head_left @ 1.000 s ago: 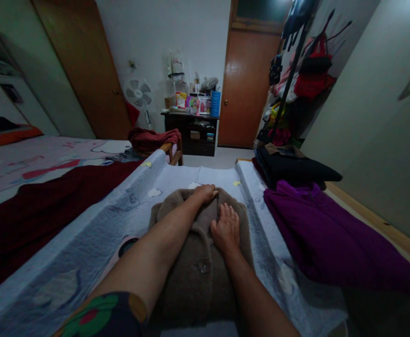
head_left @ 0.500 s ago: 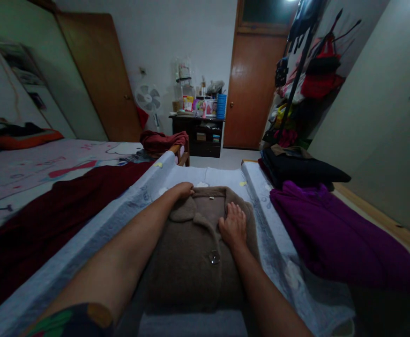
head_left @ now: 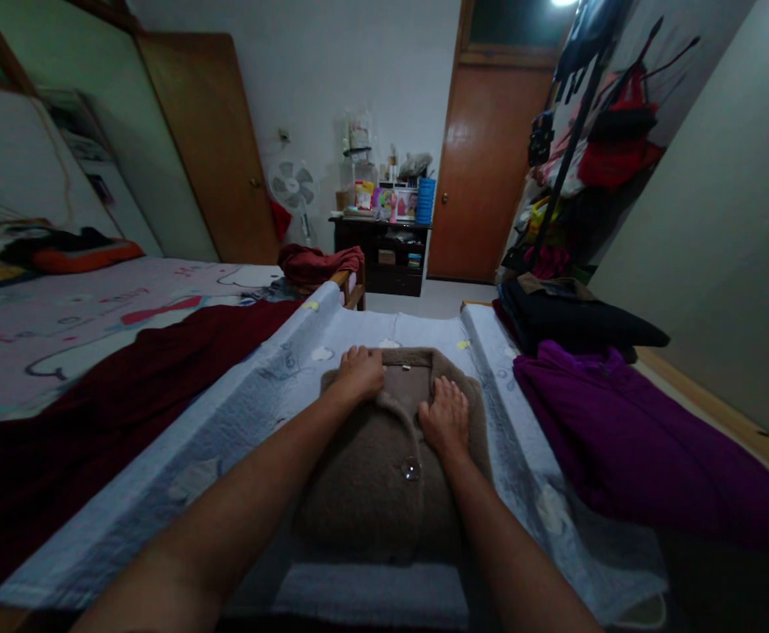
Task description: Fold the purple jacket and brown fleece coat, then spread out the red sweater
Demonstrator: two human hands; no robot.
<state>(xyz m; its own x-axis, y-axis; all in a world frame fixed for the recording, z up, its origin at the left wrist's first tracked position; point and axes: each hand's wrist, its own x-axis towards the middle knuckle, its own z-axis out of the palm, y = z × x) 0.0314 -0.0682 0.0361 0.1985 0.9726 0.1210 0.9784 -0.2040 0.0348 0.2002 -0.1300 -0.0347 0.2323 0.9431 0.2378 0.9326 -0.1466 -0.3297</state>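
Observation:
A folded brown coat (head_left: 358,475) lies in front of me, collar at the far end, with a large shiny button (head_left: 411,469) on its front. My left hand (head_left: 359,374) rests on the left side of the collar, palm down, its fingers stretched over the fabric. On the right side of the collar, my right hand (head_left: 446,411) lies flat with fingers spread. A small pale label shows inside the neck between the two hands. Beneath the coat is a light blue patterned sheet (head_left: 226,475).
To the right lie a purple garment (head_left: 621,440) and a stack of dark folded clothes (head_left: 575,316). A dark red cloth (head_left: 126,396) spreads along the left, beside a pink patterned bed cover (head_left: 94,308). Beyond stand a fan (head_left: 293,183) and a black cabinet (head_left: 380,264).
My left hand has moved from pinching the collar's left corner to lying on the collar's left flap. My right hand stays on the right side. The view has shifted slightly.

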